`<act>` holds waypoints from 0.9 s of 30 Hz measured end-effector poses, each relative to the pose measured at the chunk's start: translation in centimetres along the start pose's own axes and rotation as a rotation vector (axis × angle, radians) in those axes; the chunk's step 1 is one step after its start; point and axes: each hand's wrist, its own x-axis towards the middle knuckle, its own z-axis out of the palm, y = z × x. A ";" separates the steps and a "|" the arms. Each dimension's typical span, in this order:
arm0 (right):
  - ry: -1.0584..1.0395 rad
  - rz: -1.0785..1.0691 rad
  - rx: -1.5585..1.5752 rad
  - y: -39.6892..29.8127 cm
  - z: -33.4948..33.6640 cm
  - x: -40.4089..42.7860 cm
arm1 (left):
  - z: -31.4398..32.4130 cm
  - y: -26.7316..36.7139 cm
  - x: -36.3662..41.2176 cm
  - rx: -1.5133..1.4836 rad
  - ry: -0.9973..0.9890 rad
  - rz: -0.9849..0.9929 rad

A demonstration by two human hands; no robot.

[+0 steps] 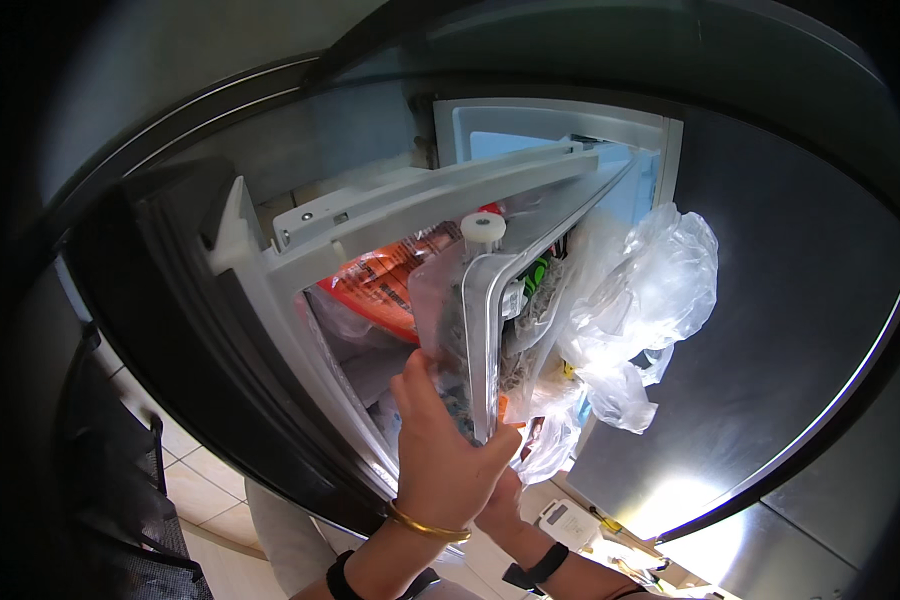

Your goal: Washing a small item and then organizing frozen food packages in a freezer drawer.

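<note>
A freezer drawer with a dark front and a white frame (292,277) stands pulled out before me. Tilted up in it is a clear plastic bin (482,330) with a white roller (483,227) at its top corner. My left hand (450,450), a gold bangle at its wrist, grips the bin's lower edge, fingers on one side and thumb on the other. My right hand (504,499) is close below, partly hidden behind the left; what it touches cannot be made out. An orange-red printed package (390,281) lies left of the bin. White translucent plastic bags (630,300) bulge out on the right.
The light-blue freezer interior (517,142) shows behind the drawer. At right is a dark, glossy appliance panel (757,300). A white device (568,523) sits low on the right, near a bright light. Black mesh (172,555) and floor tiles (202,480) show at lower left.
</note>
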 end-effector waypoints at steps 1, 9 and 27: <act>0.001 0.003 -0.004 -0.3 0.0 0.1 | -0.1 0.1 0.1 0.030 -0.007 0.016; 0.027 0.037 0.061 -2.4 0.2 1.2 | 0.4 -0.9 0.1 0.003 0.015 0.051; 0.212 -0.086 0.138 -1.8 -1.7 -2.2 | -0.1 -4.4 2.7 -0.277 0.152 -0.222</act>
